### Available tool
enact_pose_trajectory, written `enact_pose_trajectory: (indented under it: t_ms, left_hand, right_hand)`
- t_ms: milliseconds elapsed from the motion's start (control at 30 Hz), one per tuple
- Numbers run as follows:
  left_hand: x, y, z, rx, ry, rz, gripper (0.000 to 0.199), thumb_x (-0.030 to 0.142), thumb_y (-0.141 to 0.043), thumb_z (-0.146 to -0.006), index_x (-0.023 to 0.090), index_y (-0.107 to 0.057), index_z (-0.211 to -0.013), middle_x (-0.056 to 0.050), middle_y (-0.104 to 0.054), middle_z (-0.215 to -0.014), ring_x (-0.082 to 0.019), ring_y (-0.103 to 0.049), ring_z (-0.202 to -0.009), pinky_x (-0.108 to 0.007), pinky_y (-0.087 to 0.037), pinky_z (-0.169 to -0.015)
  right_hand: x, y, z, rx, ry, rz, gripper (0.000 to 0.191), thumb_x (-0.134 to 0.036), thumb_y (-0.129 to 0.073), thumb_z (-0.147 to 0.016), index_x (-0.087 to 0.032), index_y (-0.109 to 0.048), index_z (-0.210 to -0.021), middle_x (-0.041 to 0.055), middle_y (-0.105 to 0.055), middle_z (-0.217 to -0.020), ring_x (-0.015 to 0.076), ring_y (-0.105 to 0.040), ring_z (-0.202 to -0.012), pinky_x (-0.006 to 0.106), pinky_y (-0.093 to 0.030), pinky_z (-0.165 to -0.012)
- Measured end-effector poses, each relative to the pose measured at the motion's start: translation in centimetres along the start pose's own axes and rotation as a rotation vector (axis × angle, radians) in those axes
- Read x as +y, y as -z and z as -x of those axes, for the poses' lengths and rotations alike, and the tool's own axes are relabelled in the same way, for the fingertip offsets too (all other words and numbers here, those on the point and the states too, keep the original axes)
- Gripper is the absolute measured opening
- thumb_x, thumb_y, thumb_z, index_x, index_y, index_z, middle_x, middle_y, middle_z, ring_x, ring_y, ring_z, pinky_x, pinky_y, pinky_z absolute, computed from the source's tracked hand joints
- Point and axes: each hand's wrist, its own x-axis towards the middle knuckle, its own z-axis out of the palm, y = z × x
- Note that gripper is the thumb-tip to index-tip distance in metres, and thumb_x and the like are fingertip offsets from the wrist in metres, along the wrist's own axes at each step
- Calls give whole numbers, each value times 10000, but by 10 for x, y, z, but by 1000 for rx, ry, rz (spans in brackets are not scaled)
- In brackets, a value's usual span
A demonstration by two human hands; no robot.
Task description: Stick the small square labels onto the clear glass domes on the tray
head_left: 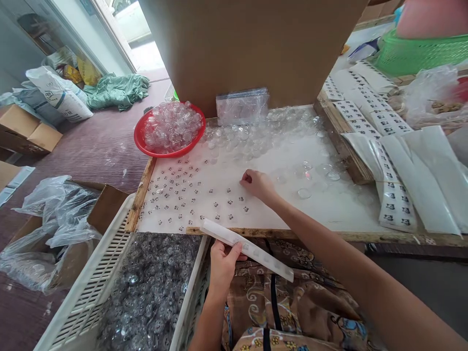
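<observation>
In my left hand (pixel 223 261), at the near edge of the work table, is a folded white sticker strip (pixel 268 263) with faint shapes along it. The thumb presses on top of it. My right hand (pixel 259 185) is over the middle of the white tabletop (pixel 256 214), thumb and fingertips pinched together; whatever they hold is too small or hidden to make out. To its left lie many clear round pieces with small black animal-face prints (pixel 215 204), spread in loose rows. Plain clear discs (pixel 304 193) lie to its right.
A red basin (pixel 141 141) heaped with clear pieces stands at the back left. Below it, a white crate (pixel 91 278) holds many printed pieces. Printed sticker sheets (pixel 397 204) hang over the right side. A large cardboard panel (pixel 248 48) closes the back; wooden strips (pixel 141 195) edge the table.
</observation>
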Motion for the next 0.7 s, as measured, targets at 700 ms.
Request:
enact_pose_trajectory:
  t_ms: [700]
  left_hand:
    - [-2, 16, -1, 42, -5, 4, 368, 425, -789, -717, 116, -695, -893, -71, -735, -784, -234, -700, -712, -328, -611, -590]
  right_hand:
    - [-43, -34, -33, -62, 374, 420, 289, -117, -423, -961, -137, -668, -1113, 167, -640, -1215, 294, -529, -1096, 397, -408, -880]
